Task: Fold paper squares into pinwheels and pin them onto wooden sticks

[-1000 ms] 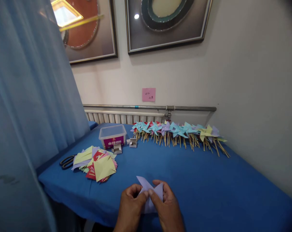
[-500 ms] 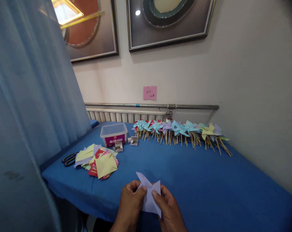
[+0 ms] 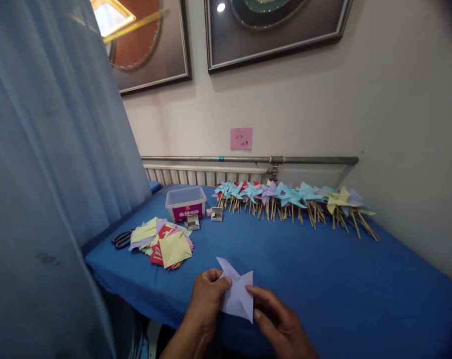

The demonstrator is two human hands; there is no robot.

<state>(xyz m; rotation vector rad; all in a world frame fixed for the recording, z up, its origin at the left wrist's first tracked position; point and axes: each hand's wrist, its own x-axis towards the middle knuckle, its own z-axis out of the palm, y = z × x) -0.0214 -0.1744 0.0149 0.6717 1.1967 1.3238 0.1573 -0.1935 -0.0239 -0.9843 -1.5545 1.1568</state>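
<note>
A light purple sheet of paper (image 3: 237, 298), with cuts running in from its corners, is held up over the near edge of the table. My left hand (image 3: 207, 299) pinches its left side, thumb on the front face and fingers behind. At the sheet's right edge, my right hand (image 3: 280, 319) has its index fingertip touching the paper. Its thumb is apart from that finger, near the lower right corner. The remaining right fingers are partly hidden.
Cut paper squares (image 3: 175, 248) in several colours lie piled on the blue tablecloth (image 3: 323, 279), beside black-handled scissors (image 3: 121, 239). Behind stand a clear plastic tub (image 3: 186, 204) and small open boxes (image 3: 193, 222). Finished paper pinwheels (image 3: 289, 194) on sticks line the back. A curtain (image 3: 61, 149) hangs left.
My right hand has loosened from the paper and shifted right, its thumb coming off the front face. My left hand keeps its pinch. The camera view has turned slightly left.
</note>
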